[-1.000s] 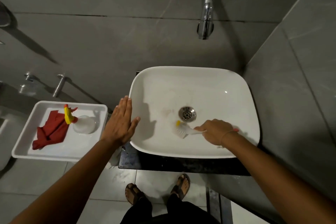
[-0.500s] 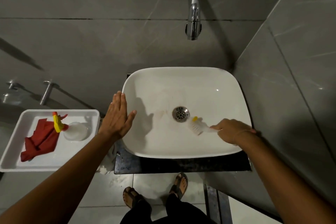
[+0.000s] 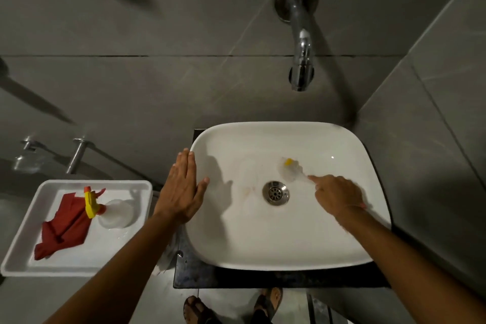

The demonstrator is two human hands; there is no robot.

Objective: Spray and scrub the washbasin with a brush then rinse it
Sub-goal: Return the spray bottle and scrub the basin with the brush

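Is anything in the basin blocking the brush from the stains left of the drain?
Nothing visible does. The brush, held in the right hand, sits just behind the drain. The basin holds nothing else, and the left hand rests flat on its left rim, clear of the bowl.

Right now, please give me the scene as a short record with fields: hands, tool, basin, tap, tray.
right hand: holds brush handle, inside basin
left hand: flat on basin's left rim
brush: head on basin floor, beyond drain
washbasin: white, no running water visible
tap: wall-mounted, above basin
tray: holds spray bottle, red cloth
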